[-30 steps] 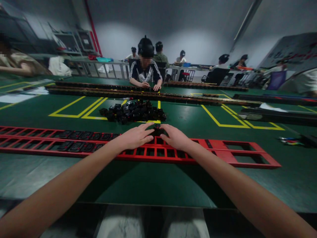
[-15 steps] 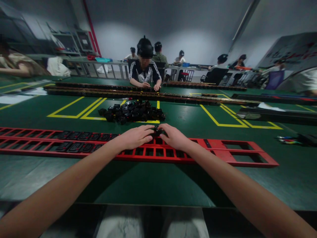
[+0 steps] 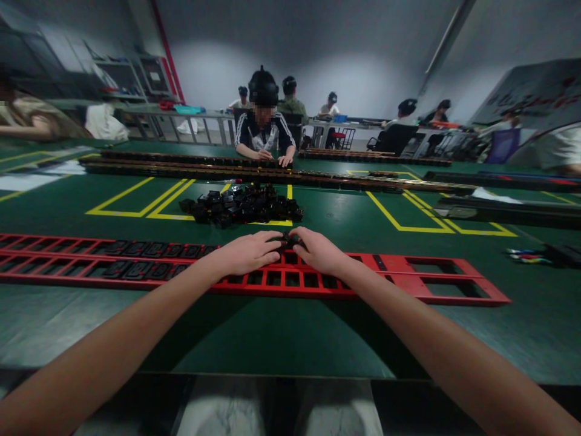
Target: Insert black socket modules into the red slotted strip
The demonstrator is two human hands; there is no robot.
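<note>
Between my fingertips is a small black plastic part [image 3: 287, 238], held just over the far edge of a long red frame [image 3: 408, 284]. My left hand [image 3: 249, 251] pinches it from the left, and my right hand [image 3: 316, 249] from the right. Fingers cover much of the part, so its exact kind does not show. The red frame lies flat with two rows of rectangular slots. Black square inserts [image 3: 147, 249] fill several slots to the left of my hands. A heap of loose black plastic parts [image 3: 245, 204] sits beyond the frame.
The green table [image 3: 318, 339] carries yellow tape outlines. Long dark strips [image 3: 345, 181] run across it farther off, where a co-worker [image 3: 264, 127] sits handling them. At the right lie a dark long bar [image 3: 512, 212] and a bundle of coloured wires [image 3: 531, 257].
My hands stay almost in place around the black part, which seems to have turned slightly. Across the table, the co-worker's head and hands have shifted a little left.
</note>
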